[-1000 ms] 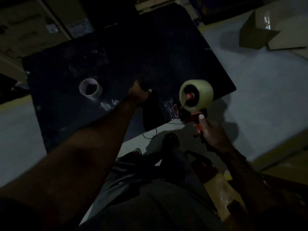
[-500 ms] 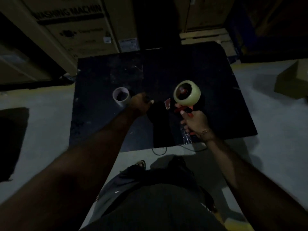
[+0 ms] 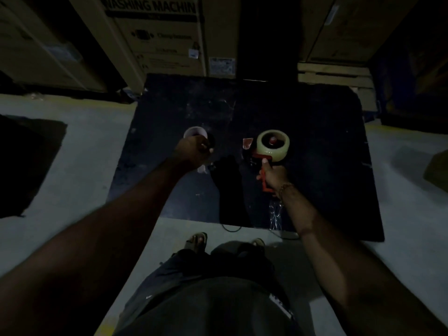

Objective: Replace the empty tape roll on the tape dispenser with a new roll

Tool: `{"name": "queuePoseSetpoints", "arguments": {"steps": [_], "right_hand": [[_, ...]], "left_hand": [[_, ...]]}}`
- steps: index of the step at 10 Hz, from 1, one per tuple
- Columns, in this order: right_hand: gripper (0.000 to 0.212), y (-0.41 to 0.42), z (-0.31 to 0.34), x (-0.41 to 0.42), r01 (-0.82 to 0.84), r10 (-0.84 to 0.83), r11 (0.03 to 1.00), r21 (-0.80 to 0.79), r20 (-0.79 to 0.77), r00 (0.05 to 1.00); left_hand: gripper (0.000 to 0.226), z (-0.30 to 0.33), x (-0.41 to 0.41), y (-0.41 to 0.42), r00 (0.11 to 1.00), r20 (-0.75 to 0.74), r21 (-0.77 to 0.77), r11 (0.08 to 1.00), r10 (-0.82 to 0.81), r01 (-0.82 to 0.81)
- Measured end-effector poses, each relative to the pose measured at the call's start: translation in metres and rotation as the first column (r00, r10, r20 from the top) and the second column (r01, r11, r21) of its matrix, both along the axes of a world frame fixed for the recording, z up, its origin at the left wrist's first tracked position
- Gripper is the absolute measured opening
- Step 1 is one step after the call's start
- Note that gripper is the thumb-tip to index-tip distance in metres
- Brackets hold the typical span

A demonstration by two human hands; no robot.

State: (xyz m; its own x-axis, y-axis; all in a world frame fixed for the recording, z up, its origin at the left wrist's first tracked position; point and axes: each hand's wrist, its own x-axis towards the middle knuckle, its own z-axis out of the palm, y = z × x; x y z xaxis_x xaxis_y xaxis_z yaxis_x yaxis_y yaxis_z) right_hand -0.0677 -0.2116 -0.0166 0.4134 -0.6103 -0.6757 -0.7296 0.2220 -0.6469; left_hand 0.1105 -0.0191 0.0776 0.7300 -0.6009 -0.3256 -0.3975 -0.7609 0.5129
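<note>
Now, new roll: the pale full roll (image 3: pixel 273 146) already sits on the hub of the tape dispenser (image 3: pixel 265 163), which we hold over the middle of the dark mat — so the swap itself looks done, and what is left, as we judge it, is seating and threading.
Dispenser: red frame, handle pointing toward us, roll at the far end; a reddish flap (image 3: pixel 247 143) stands just left of the roll, probably the guide by the blade, though the dim light hides the detail.
Right hand: our right hand (image 3: pixel 273 175) is wrapped closed round the red handle, thumb laid up along it toward the roll.
Left hand: our left hand (image 3: pixel 194 151) is out to the left, curled, touching or just over the empty core (image 3: pixel 195 132); whether the fingers actually pinch the core we cannot tell, since the hand covers its near edge.
Empty core: pale ring lying on the mat, left of the dispenser and well apart from it.
Doing it well: we should keep the handle grip firm and level, press the roll fully down on the hub, and check that the sticky side will face the flap before feeding the end through.
Risk: in this gloom the tape end is hard to find — feel round the roll for it.
Surroundings: black mat (image 3: pixel 327 166) on a pale floor, cartons (image 3: pixel 155 32) at the far side, a crumpled clear wrapper (image 3: pixel 275 214) near our right wrist.
</note>
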Motion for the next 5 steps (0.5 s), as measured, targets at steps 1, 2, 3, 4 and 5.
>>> {"name": "queuePoseSetpoints", "arguments": {"steps": [1,2,3,4,5], "right_hand": [[0.057,-0.006,-0.009,0.005,-0.033,0.031,0.998,-0.045,-0.032,0.999],[0.063,-0.010,-0.019,0.004,-0.054,0.043,0.992,-0.117,-0.090,0.995],[0.057,-0.008,-0.020,0.000,-0.051,0.034,0.985,-0.168,-0.103,0.994],[0.054,-0.007,-0.016,-0.004,-0.054,0.030,0.977,-0.204,-0.117,0.993],[0.048,-0.007,-0.009,-0.003,-0.075,0.039,0.966,-0.246,-0.149,0.988]], "left_hand": [[0.041,0.001,0.001,0.004,1.000,0.005,0.038,0.999,-0.007,0.007],[0.043,-0.001,0.002,0.007,1.000,-0.015,0.045,0.999,-0.022,0.023],[0.035,-0.006,0.004,0.009,0.997,-0.075,0.043,0.999,0.005,-0.002],[0.035,-0.002,0.003,0.008,0.996,-0.091,0.040,0.999,-0.013,0.017],[0.033,0.002,0.001,0.000,0.996,-0.087,0.024,0.999,-0.021,0.023]]}}
